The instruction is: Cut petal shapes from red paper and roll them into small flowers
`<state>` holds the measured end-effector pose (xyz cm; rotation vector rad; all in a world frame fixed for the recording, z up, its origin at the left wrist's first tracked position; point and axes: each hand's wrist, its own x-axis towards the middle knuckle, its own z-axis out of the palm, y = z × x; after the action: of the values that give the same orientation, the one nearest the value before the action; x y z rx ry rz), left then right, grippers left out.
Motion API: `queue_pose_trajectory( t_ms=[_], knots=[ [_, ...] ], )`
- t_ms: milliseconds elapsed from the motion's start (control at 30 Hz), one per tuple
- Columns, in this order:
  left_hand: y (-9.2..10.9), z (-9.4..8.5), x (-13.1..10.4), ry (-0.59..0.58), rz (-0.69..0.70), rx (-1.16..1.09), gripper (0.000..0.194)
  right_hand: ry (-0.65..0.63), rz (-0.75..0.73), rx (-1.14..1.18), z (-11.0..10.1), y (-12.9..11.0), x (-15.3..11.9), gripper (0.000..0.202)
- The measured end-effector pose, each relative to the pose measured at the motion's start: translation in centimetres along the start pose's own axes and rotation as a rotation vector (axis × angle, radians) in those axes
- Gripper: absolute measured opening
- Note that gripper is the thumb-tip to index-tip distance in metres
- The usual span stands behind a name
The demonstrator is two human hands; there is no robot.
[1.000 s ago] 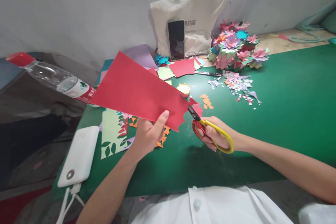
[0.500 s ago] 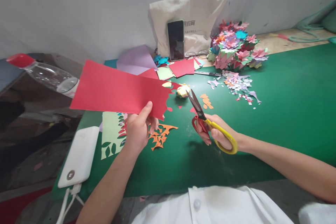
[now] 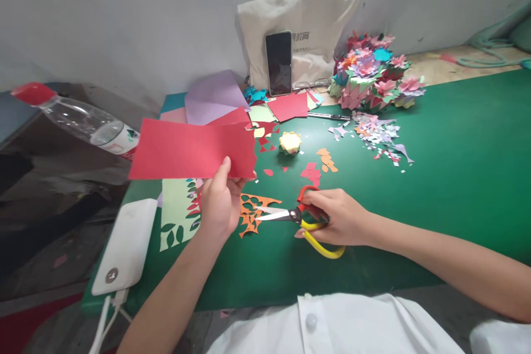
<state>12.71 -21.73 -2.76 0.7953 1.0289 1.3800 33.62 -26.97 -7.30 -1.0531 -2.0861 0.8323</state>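
Observation:
Pinched in my left hand (image 3: pixel 219 199) is a sheet of red paper (image 3: pixel 191 149), its right edge cut ragged, held above the table. My right hand (image 3: pixel 340 215) grips a pair of scissors (image 3: pixel 282 214) with one red and one yellow handle. Their blades are slightly apart and point left, over an orange paper cut-out sheet (image 3: pixel 253 213). Beyond the hands sit a small yellow folded-paper piece (image 3: pixel 290 143), red cut pieces (image 3: pixel 311 173) and orange cut pieces (image 3: pixel 327 160). A pale green sheet with cut leaf shapes (image 3: pixel 174 215) lies partly behind my left hand.
A white power bank (image 3: pixel 124 246) with cables lies at the left edge of the green table (image 3: pixel 456 177). At the back are a plastic bottle (image 3: pixel 91 124), a phone (image 3: pixel 279 62) against a cloth bag (image 3: pixel 323 11), paper flowers (image 3: pixel 373 72) and paper scraps (image 3: pixel 377 130).
The scissors have turned from pointing up to pointing left and come nearer my body. My left hand has tilted the red paper and shifted slightly, uncovering red scraps behind it.

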Motion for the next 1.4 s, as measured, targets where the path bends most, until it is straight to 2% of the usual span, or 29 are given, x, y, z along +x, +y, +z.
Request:
queue_pose_trajectory(
  t_ms=[67,200,233,367,533,633,700,800,933,1067,1233,1400],
  knots=[
    [-0.5,0.3,-0.7,-0.063,-0.067,-0.098,0.033,0.002,0.001,-0.017,0.5,-0.2,0.1,0.038],
    [-1.6,0.7,-2.7,-0.317,-0.351,-0.192,0.064,-0.036,0.001,0.006,1.1,-0.9,0.4,0.035],
    [-1.8,0.8,-3.1,-0.330,-0.364,-0.225,0.067,-0.047,0.003,0.012,1.2,-1.0,0.4,0.034],
    [-2.4,1.1,-4.0,-0.289,-0.380,-0.274,0.077,-0.076,0.011,0.003,2.1,-1.3,0.3,0.030],
    [-2.0,1.4,-3.6,-0.195,-0.365,-0.425,0.064,-0.112,-0.046,-0.059,2.6,-1.8,-0.1,0.021],
    [-1.2,1.1,-2.5,-0.101,-0.381,-0.498,0.057,-0.006,-0.248,-0.221,1.9,-1.8,-0.1,0.024],
    [-0.5,0.7,-1.7,-0.088,-0.366,-0.510,0.055,0.107,-0.381,-0.347,1.0,-1.2,0.2,0.019],
    [0.6,0.1,-0.8,-0.105,-0.364,-0.508,0.054,0.151,-0.392,-0.436,-0.3,0.4,1.1,0.019],
    [1.5,-0.3,-0.4,-0.142,-0.404,-0.475,0.054,0.003,-0.373,-0.557,-0.8,2.8,2.7,0.043],
    [1.7,-0.3,-0.3,-0.188,-0.481,-0.431,0.054,-0.165,-0.388,-0.620,-0.2,3.9,3.8,0.068],
    [1.5,-0.3,-0.2,-0.204,-0.535,-0.425,0.053,-0.254,-0.395,-0.662,-0.2,3.9,4.1,0.068],
    [1.5,-0.4,-0.1,-0.206,-0.533,-0.429,0.053,-0.272,-0.453,-0.705,-0.9,3.8,4.0,0.060]
  ],
)
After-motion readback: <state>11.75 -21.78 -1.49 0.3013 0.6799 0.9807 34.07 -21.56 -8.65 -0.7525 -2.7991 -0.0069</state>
